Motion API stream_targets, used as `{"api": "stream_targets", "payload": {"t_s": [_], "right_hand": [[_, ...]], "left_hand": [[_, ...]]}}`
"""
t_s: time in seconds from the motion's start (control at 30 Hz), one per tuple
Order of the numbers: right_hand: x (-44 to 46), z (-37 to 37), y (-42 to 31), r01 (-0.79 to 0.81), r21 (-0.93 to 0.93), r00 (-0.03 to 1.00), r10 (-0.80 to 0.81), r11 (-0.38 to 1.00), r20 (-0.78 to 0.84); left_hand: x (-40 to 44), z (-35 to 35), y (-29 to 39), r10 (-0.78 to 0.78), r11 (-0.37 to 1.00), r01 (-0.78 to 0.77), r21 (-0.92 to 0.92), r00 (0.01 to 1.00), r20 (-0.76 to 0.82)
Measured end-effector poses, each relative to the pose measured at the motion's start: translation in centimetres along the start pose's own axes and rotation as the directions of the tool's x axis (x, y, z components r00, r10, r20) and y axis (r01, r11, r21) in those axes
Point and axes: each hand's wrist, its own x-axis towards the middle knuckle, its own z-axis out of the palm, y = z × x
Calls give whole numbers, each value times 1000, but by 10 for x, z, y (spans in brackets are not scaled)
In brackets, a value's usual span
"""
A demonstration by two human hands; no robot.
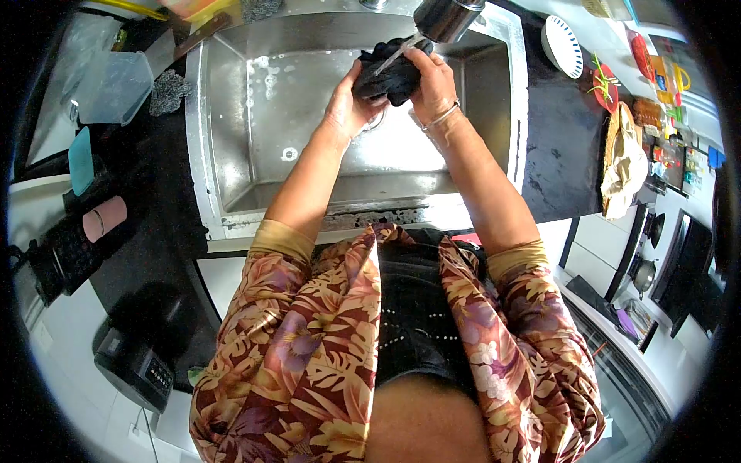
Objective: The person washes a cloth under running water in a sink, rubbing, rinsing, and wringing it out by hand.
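Both of my hands hold a crumpled black cloth (386, 76) over the stainless steel sink (270, 147). My left hand (353, 104) grips its left side, and my right hand (434, 83) has its fingers wrapped round the right edge. Water runs from the dark metal faucet (448, 17) down onto the cloth. A bracelet (442, 116) circles my right wrist. Soap suds (266, 77) lie on the sink floor to the left. The folds of the cloth hide some of my fingertips.
On the left counter are a clear plastic container (116, 89), a grey scouring pad (169, 92), a pink cup (105, 219) and a black appliance (135, 366). A striped white bowl (562, 46) stands right of the sink, near a basket with a pale cloth (624, 166).
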Motion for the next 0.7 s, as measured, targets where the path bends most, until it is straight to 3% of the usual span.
{"api": "stream_targets", "payload": {"t_s": [0.07, 0.13, 0.17, 0.23, 0.27, 0.3, 0.33, 0.37, 0.43, 0.47, 0.53, 0.57, 0.67, 0.7], "right_hand": [[10, -23, 11, 27, -156, 990, -48, 987, -131], [12, -34, 16, -34, -275, 954, -50, 961, -295], [16, -41, 23, -134, -209, 915, 41, 969, -400], [26, -55, 40, -324, 160, 900, 356, 932, -253], [24, -51, 39, -442, 346, 847, 512, 828, -143], [31, -54, 44, -575, 364, 735, 658, 733, -163], [23, -55, 49, -503, 219, 860, 509, 836, 32], [21, -55, 57, -420, 71, 904, 410, 905, 118], [20, -47, 68, -509, 182, 860, 498, 841, 110], [19, -43, 73, -548, 238, 835, 539, 802, 105], [38, -41, 94, -489, 62, 868, 478, 870, 134], [43, -39, 98, -444, -18, 896, 444, 896, 4], [33, -22, 69, -470, -58, 877, 459, 881, -139], [32, -22, 64, -439, 60, 881, 443, 896, -168]], "left_hand": [[12, -12, 9, 199, 966, -125, 224, 917, -347], [0, 3, 19, 381, 896, -236, 376, 844, -378], [-6, 13, 22, 415, 872, -274, 407, 854, -314], [-16, 35, 12, 492, 771, -347, 533, 857, -153], [-20, 47, 3, 555, 659, -402, 636, 831, -50], [-27, 59, -11, 564, 470, -380, 796, 824, 61], [-46, 83, -20, 547, 247, -352, 903, 820, 170], [-53, 91, -29, 508, -32, -263, 964, 826, 243], [-24, 66, -24, 592, -156, -113, 981, 784, 185], [-10, 54, -22, 632, -204, -29, 978, 759, 155], [5, 47, 3, 764, -39, 130, 991, 643, -54], [7, 41, 12, 755, -20, 74, 997, 655, -34], [3, 48, 8, 788, 8, 74, 997, 614, -52], [-1, 47, 4, 759, -41, 44, 998, 652, 2]]}}
